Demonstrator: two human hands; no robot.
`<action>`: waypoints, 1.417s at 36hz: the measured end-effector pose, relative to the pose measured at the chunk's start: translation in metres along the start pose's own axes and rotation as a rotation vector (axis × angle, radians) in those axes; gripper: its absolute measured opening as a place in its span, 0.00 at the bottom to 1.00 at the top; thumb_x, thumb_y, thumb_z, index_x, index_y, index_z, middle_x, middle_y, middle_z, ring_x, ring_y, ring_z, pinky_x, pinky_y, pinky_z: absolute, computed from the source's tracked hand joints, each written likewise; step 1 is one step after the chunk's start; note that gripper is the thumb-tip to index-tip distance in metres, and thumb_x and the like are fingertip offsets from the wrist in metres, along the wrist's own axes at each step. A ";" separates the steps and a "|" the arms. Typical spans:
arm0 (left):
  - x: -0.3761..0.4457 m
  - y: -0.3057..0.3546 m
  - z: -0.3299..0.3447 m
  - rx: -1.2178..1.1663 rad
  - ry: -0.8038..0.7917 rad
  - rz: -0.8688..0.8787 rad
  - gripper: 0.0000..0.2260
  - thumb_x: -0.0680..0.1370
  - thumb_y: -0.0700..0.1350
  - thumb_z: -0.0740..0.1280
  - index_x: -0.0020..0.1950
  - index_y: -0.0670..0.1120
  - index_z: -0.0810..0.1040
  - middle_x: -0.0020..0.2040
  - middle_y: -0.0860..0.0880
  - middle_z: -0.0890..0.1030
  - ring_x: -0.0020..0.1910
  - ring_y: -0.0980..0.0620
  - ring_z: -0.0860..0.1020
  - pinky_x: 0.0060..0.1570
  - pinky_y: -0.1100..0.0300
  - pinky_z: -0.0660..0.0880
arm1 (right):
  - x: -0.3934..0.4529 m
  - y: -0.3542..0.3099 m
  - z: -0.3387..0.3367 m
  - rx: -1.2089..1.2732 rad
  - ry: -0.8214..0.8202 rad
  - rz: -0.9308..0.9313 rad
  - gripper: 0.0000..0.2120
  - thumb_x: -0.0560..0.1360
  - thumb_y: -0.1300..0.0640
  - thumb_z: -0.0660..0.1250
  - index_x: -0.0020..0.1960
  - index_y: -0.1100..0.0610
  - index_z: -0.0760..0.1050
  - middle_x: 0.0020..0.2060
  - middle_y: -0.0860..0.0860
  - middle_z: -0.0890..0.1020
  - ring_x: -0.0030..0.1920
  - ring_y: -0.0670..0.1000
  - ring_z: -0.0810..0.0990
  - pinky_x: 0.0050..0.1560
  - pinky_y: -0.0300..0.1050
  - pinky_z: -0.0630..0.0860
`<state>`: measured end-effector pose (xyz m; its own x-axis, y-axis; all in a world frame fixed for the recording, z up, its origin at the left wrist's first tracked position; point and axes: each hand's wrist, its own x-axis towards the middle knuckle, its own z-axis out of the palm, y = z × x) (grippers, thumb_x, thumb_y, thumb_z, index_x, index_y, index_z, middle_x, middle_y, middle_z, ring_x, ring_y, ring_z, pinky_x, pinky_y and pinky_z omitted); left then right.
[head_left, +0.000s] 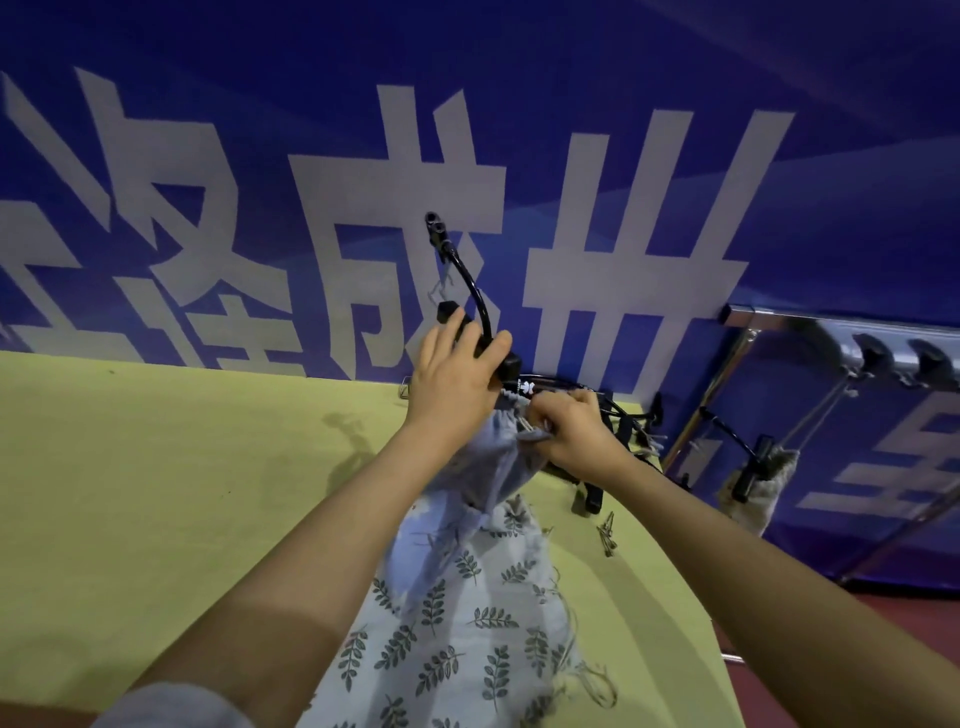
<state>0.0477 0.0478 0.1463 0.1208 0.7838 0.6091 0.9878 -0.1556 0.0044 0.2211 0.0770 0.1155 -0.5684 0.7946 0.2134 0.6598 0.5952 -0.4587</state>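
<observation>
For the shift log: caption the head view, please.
Left hand grips black plastic hanger; right hand pinches pale leaf-print cloth over yellow-green table.

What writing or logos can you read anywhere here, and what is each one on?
"成": large white character on the blue banner, clear.
Its neighbouring white characters: cut off or partly hidden, not safely readable.
Small white logo on a black item at the banner's foot: too small to read.
Black hanger, leaf-print cloth: no text seen.
</observation>
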 end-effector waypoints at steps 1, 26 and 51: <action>-0.001 0.001 0.000 -0.007 0.002 -0.003 0.17 0.73 0.49 0.68 0.60 0.46 0.75 0.57 0.40 0.78 0.66 0.36 0.71 0.64 0.43 0.68 | -0.001 -0.002 -0.002 0.013 -0.012 0.004 0.12 0.72 0.58 0.69 0.36 0.52 0.66 0.33 0.44 0.69 0.38 0.44 0.67 0.51 0.46 0.58; -0.017 0.034 -0.035 -0.113 -0.052 -0.186 0.16 0.73 0.47 0.55 0.53 0.41 0.75 0.54 0.45 0.80 0.47 0.41 0.79 0.43 0.52 0.75 | 0.001 -0.019 -0.065 -0.320 0.132 -0.029 0.10 0.78 0.61 0.56 0.51 0.60 0.77 0.48 0.55 0.79 0.47 0.58 0.77 0.47 0.46 0.59; 0.011 0.044 -0.062 0.137 -0.141 -0.333 0.17 0.81 0.53 0.53 0.55 0.46 0.77 0.55 0.48 0.76 0.55 0.48 0.75 0.56 0.55 0.63 | 0.031 -0.100 -0.102 0.529 0.491 -0.043 0.10 0.81 0.58 0.59 0.43 0.56 0.76 0.32 0.47 0.75 0.32 0.41 0.70 0.31 0.29 0.67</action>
<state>0.0867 0.0122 0.2026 -0.2057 0.8545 0.4771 0.9781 0.1954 0.0717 0.1875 0.0547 0.2561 -0.2201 0.8079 0.5467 0.2449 0.5882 -0.7707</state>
